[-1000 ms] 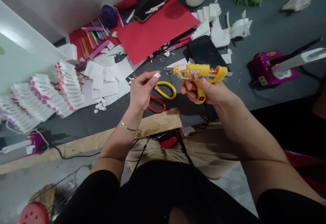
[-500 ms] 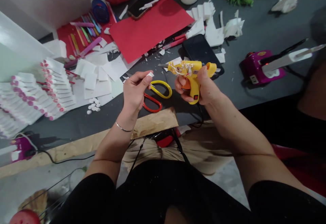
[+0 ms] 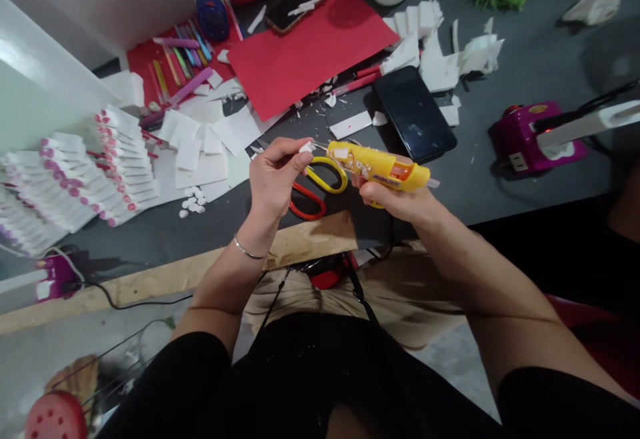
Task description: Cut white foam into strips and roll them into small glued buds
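Between the thumb and fingers of my left hand (image 3: 274, 176) is pinched a small white piece (image 3: 307, 148), its material unclear. My right hand (image 3: 395, 200) is wrapped round a yellow glue gun (image 3: 377, 164) with stringy glue on its barrel and a clear stick poking out the back. Its nozzle points left, right at the white piece; whether they touch I cannot tell. Under and beside my left hand lie scissors (image 3: 327, 176) with one yellow and one red handle loop. Several small white pieces (image 3: 193, 202) lie in a heap to the left.
Rows of white sticks with pink ends (image 3: 117, 159) cover the left side, beside white paper squares (image 3: 189, 152). Red paper (image 3: 310, 49), a black phone (image 3: 415, 112) and coloured sticks (image 3: 185, 59) lie behind. Purple power sockets (image 3: 525, 134) stand on the right; a wooden strip (image 3: 310, 242) edges the table.
My right hand has tipped the glue gun over and brought its nozzle left to the white piece. My left hand still pinches that piece. The whole view has shifted slightly.
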The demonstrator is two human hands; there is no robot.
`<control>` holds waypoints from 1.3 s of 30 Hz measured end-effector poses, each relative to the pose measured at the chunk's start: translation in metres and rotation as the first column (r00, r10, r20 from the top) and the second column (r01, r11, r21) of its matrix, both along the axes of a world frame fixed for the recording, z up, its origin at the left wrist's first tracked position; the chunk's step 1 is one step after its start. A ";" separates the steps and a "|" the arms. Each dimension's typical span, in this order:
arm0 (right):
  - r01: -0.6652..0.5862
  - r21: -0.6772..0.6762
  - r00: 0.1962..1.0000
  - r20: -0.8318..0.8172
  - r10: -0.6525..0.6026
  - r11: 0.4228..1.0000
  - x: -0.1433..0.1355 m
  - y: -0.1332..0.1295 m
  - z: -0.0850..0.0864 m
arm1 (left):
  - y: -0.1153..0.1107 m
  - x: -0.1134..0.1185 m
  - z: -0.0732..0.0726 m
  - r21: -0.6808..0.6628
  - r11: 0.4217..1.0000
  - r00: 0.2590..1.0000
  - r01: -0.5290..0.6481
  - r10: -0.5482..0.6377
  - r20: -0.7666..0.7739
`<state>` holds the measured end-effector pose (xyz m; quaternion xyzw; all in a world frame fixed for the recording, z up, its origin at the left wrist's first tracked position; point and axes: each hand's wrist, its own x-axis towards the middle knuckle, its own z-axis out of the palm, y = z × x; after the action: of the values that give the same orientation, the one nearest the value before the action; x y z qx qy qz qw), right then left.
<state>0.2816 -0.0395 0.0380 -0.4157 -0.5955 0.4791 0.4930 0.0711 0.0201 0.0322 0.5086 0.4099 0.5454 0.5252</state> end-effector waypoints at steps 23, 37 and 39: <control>0.004 0.202 0.972 0.229 -0.052 0.979 -0.002 0.004 -0.004 | -0.001 0.000 0.001 0.004 1.000 1.000 0.019 -0.019 -0.004; -0.041 0.268 0.944 0.327 -0.051 0.962 0.001 0.006 -0.005 | 0.000 -0.001 0.000 -0.040 0.999 1.000 -0.011 0.012 0.017; -0.037 0.266 0.941 0.334 -0.056 0.963 0.001 0.006 -0.004 | 0.000 -0.001 0.001 -0.066 0.997 1.000 -0.028 0.027 -0.007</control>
<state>0.2822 -0.0333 0.0339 -0.4239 -0.7287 0.3131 0.4374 0.0701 0.0204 0.0335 0.4868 0.4363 0.5371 0.5331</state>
